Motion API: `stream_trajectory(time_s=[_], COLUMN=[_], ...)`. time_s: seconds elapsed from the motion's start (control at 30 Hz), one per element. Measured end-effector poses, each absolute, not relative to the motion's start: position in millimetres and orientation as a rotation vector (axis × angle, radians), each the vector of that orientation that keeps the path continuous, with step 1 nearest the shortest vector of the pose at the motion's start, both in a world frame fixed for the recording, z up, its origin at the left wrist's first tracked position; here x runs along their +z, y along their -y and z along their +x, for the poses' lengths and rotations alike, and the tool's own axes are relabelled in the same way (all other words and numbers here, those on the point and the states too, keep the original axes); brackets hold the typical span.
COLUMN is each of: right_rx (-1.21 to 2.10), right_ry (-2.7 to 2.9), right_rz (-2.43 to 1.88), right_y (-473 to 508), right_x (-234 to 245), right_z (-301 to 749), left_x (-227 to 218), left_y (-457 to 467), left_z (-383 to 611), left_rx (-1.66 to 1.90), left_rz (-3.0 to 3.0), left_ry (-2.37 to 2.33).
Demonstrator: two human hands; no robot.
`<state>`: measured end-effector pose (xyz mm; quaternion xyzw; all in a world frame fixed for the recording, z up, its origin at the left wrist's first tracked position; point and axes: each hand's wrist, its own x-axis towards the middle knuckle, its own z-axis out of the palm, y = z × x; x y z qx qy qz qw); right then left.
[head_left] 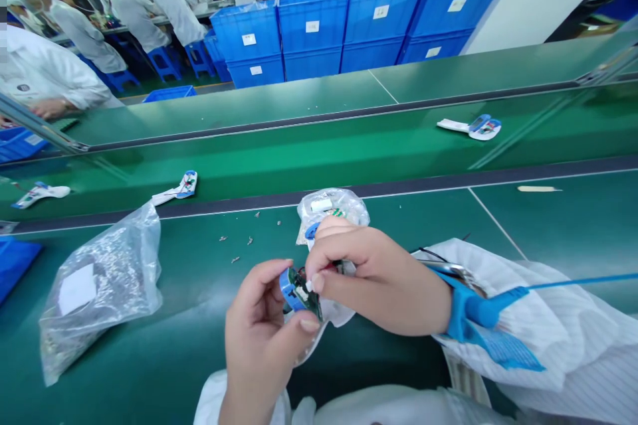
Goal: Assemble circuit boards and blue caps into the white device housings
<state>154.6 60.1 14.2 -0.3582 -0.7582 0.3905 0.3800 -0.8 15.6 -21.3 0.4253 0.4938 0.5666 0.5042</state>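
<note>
My left hand (269, 325) is closed around an opened handheld device (293, 289), thumb below and fingers above. Its blue rim and a green circuit board (312, 304) show between the fingers. The white shell extends down beneath my hands, partly hidden. My right hand (356, 265) pinches a small white connector (315, 284) at the board, with dark and red wires beside it. Just behind my right hand lies a clear plastic bag (343, 201) with a white label and small parts. A blue wrist strap (473, 312) encircles my right wrist.
A bag of small metal parts (107, 285) lies at left. Loose screws (235, 259) dot the bench. Beyond, a green conveyor (279, 159) carries open devices (481, 126). A thin pale stick (535, 189) lies at right. Blue crates (312, 26) and people in white stand behind.
</note>
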Motion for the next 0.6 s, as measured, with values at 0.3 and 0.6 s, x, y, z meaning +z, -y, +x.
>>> stream_trajectory(time_s=[0.3,0.6], right_rx=[0.985,0.943], right_ry=[2.106,2.251], right_rz=[-0.991,-0.969], right_y=[-58,-59], right_x=[24,31], right_z=[154,159], left_x=[-24,-26], left_y=[-14,-13], left_z=[-7,-17], left_rx=[1.363,1.228], left_rz=[1.446,1.940], left_ry=[-1.210,-1.316])
